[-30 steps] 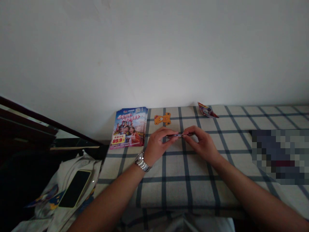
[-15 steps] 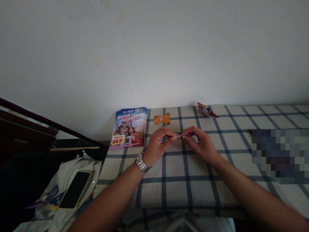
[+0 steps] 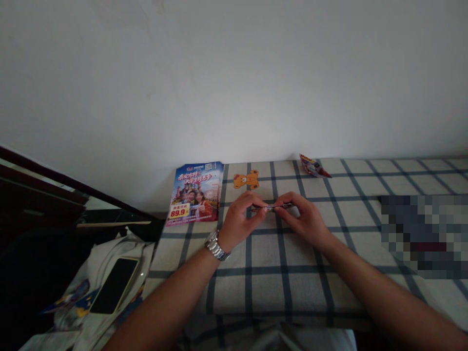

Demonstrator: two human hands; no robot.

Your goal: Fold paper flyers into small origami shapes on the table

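Observation:
My left hand [image 3: 244,214] and my right hand [image 3: 302,217] meet over the middle of the checked tablecloth [image 3: 265,273]. Between them is a thin folded piece of printed paper [image 3: 271,207], seen nearly edge-on. Thumb and fingers of each hand pinch one side of it, so most of the paper is hidden. A silver watch [image 3: 217,245] circles my left wrist. Just beyond my left hand lies a flat orange bear shape [image 3: 246,180]. To its left is a stack of colourful flyers [image 3: 193,195].
A folded printed paper piece [image 3: 314,166] stands near the wall [image 3: 234,83]. At the right lies a dark, pixelated area [image 3: 424,234]. Below the table's left side, a phone [image 3: 114,286] rests on a white bag [image 3: 98,253].
Both hands keep their pinch on the folded paper and have hardly moved. The paper between the fingertips shows slightly more of its face.

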